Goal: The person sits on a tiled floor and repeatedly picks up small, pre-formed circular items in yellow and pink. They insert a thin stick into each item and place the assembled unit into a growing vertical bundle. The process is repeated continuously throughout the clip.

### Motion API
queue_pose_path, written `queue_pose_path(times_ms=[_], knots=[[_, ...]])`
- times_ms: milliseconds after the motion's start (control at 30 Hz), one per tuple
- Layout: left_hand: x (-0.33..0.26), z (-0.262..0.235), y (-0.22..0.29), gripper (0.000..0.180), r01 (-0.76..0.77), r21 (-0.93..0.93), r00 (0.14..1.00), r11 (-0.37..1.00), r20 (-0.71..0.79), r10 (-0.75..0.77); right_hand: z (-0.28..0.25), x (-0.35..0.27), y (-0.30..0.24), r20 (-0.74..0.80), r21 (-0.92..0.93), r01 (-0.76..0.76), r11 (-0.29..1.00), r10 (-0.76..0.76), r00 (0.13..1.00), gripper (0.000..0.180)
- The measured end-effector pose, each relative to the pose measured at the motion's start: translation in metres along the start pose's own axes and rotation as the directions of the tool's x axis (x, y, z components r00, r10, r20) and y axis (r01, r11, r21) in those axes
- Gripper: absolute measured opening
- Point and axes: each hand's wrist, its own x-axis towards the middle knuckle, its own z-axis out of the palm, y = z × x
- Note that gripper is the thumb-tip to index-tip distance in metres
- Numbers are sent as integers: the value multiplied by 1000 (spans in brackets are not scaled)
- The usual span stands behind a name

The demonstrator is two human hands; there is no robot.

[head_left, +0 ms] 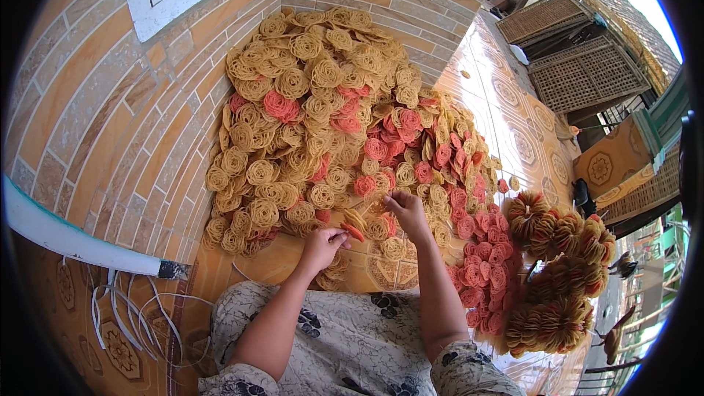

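Pinched by the left hand (323,251), lacy discs (353,232) should be held lightly; grip by the right hand (408,214) cannot be told.

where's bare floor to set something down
Widest: tiled floor between the pile and woven racks, upper right. Smaller: a strip between pile and patterned clothing, left of the left hand. Crowded: the pile, and pink discs and bundles right of the right forearm.

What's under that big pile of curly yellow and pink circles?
Patterned floor tiles show at the near edge of the pile. Under its middle, the circles cover everything, so I can't tell what's there.
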Motion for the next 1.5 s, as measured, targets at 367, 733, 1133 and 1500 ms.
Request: queue_pose_path(times_ms=[367, 733, 1133, 1500], knots=[[3, 3, -7, 21, -19, -47, 1000, 999, -1, 19, 3, -11, -19, 230, -159, 68, 985, -30, 973, 31], [2, 3, -5, 21, 31, -58, 1000, 998, 7, -30, 2, -2, 15, -36, -334, 52, 941, -68, 997, 23], [0, 4, -4, 25, -44, -89, 999, 995, -8, 44, 8, -9, -21, -24, 21, 82, 996, -81, 996, 17], [-2, -7, 3, 23, 359, -534, 926, 766, 305, -222, 3, -8, -13, 153, 161, 187, 969, -211, 965, 17]])
